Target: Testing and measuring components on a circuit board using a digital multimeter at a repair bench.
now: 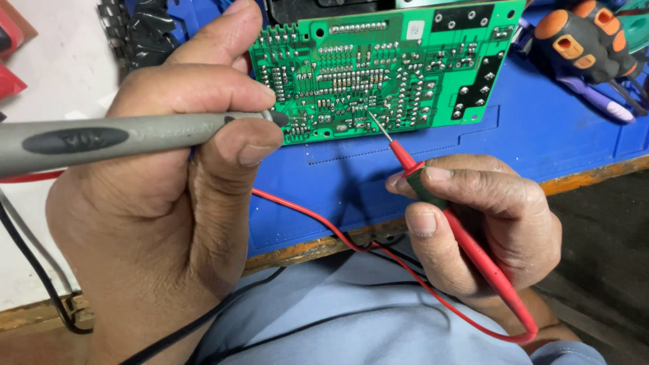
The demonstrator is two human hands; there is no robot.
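I look down at my two hands over the blue surface (pixel 541 135). My left hand (pixel 169 203) is big and close in the view. Its thumb and fingers are curled tight around a grey probe (pixel 101 138), so this grip is clamped on it. The grey probe lies almost flat and points to the right. Its dark tip sits at the left edge of the green circuit board (pixel 385 67). My left thumb rests on the top left corner of the board.

My right hand (pixel 480 216) is lower and to the right. Its thumb and first finger pinch a red probe (pixel 466 240) near the front, like holding a pen, so this grip is clamped too. The red probe slants up and to the left. Its thin metal needle touches the solder spots near the bottom middle of the board.

The board stands tilted, with its shiny solder side facing me. It rests on the blue surface, between my two hands and a bit above them.

A red wire (pixel 318 223) runs from under my left hand, across my lap, and loops round to the back end of the red probe. Black wires (pixel 40 277) hang by my left wrist.

Screwdrivers with orange and black handles (pixel 581 40) lie at the top right, well apart from my hands.
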